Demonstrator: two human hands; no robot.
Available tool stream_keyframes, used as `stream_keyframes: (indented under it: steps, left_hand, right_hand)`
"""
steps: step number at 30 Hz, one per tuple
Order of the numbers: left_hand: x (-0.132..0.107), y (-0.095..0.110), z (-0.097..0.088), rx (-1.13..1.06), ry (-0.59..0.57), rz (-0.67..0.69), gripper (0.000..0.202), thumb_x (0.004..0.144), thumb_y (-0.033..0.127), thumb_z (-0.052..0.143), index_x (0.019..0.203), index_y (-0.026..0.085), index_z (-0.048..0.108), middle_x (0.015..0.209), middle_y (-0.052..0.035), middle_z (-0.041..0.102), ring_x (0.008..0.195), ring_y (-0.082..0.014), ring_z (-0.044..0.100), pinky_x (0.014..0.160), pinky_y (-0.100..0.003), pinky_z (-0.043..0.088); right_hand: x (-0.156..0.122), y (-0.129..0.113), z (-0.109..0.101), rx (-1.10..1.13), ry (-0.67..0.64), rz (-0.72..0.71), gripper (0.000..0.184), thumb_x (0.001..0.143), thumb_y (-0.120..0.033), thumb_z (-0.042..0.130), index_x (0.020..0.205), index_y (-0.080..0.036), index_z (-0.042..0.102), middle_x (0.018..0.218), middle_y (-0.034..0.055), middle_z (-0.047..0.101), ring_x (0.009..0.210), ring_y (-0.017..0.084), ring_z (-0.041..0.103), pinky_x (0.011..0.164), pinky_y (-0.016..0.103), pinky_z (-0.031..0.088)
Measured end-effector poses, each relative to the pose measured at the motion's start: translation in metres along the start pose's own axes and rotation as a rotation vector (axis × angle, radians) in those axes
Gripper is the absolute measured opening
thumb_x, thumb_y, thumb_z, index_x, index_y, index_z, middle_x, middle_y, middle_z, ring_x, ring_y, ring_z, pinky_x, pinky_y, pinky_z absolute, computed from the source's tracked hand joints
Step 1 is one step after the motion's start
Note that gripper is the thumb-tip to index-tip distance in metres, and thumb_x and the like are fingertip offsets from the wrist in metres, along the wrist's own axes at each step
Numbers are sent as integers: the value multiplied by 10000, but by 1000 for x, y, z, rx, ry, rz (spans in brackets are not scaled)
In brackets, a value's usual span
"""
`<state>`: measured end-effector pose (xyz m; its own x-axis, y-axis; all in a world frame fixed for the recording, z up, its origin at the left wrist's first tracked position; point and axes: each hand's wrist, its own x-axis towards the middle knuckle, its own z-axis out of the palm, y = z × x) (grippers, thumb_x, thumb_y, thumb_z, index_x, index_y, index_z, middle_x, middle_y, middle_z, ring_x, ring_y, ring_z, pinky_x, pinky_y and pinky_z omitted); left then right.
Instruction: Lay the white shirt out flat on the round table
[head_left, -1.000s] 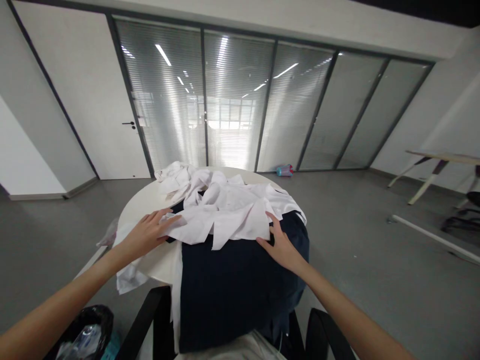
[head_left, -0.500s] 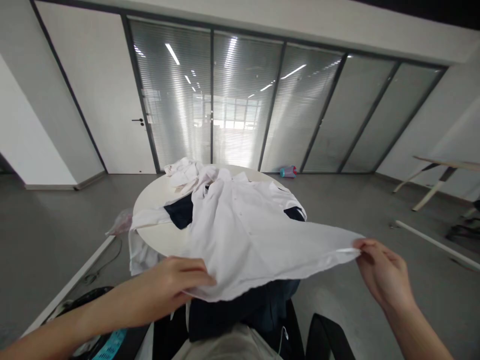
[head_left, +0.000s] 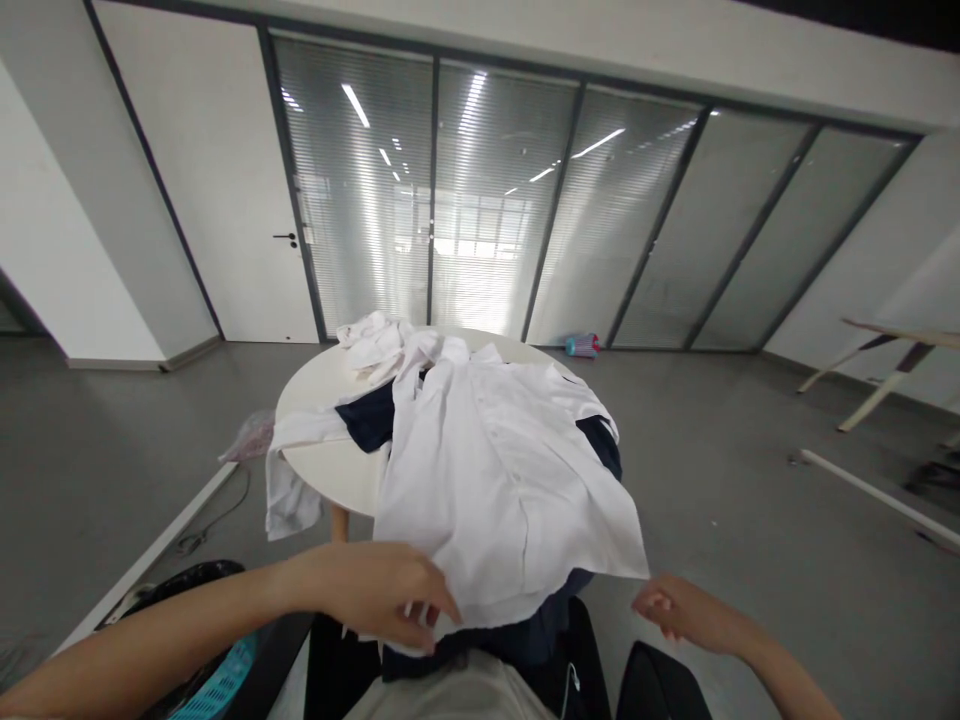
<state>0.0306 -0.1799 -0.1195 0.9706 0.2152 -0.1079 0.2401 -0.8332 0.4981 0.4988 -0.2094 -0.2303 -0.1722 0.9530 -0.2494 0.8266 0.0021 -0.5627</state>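
Observation:
A white button-up shirt [head_left: 480, 480] lies spread over the round table, its hem draping over the near edge toward my lap. My left hand [head_left: 394, 595] is over the hem's left end, fingers loosely bent with a gap between thumb and fingers. Beside the hem's right corner is my right hand [head_left: 686, 612], its fingers loosely curled and holding no cloth that I can see. Dark navy cloth [head_left: 369, 418] shows at the left from under the shirt, and more is visible at its right side and below the hem.
Crumpled white cloth [head_left: 375, 342] sits at the back of the round table [head_left: 304, 395]. Below my left arm stands a black bin with a turquoise basket [head_left: 221, 685]. A black armrest [head_left: 660, 685] is at lower right. A plastic bag [head_left: 251, 437] lies on the floor.
My right hand has let go of the shirt's corner and moved left and down. The stretched hem has dropped and hangs slack. My left hand's fingers have loosened from the hem.

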Motion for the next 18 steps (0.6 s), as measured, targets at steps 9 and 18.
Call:
stream_keyframes:
  steps: [9, 18]
  left_hand:
    - [34, -75, -16, 469, 498, -215, 666, 908, 610, 553, 1473, 273, 453, 1579, -112, 351, 1493, -373, 187, 1188, -559, 213]
    - [18, -111, -35, 399, 379, -314, 613, 929, 628, 493, 1448, 304, 462, 1462, -100, 510, 1308, -330, 513, 1074, -487, 410]
  right_hand:
    - [80, -112, -45, -179, 627, -358, 383, 958, -454, 438, 1145, -216, 673, 1120, 106, 685, 1048, 252, 650, 935, 369, 497]
    - [138, -91, -58, -330, 677, 191, 396, 946, -501, 431, 1002, -173, 647, 1029, 160, 673, 884, 287, 674, 734, 376, 499]
